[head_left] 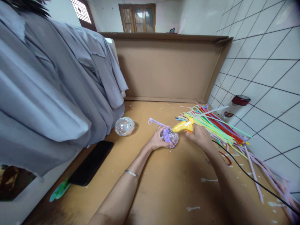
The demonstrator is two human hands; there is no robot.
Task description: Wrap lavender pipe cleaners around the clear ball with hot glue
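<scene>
My left hand [158, 138] is wrapped round a clear faceted ball [173, 140] on the table. Purple pipe cleaner [166, 135] lies in rows across the ball, and its loose hooked end [153, 121] sticks out past my fingers to the upper left. In my right hand [200, 136] is a yellow glue gun [184, 125], its nozzle at the ball beside the purple rows. Whether the nozzle touches the ball, I cannot tell. A translucent glue stick [212, 111] juts from the back of the gun. A second clear ball [124, 126] rests to the left, apart from my hands.
Many coloured pipe cleaners [217, 125] lie along the tiled wall at right. A black cord [252, 178] runs past my right forearm. A lidded jar [234, 107], black phone [92, 163], green scissors handle [59, 189] and cardboard panel [164, 68] surround the table [164, 193]. Grey cloth [58, 84] hangs left.
</scene>
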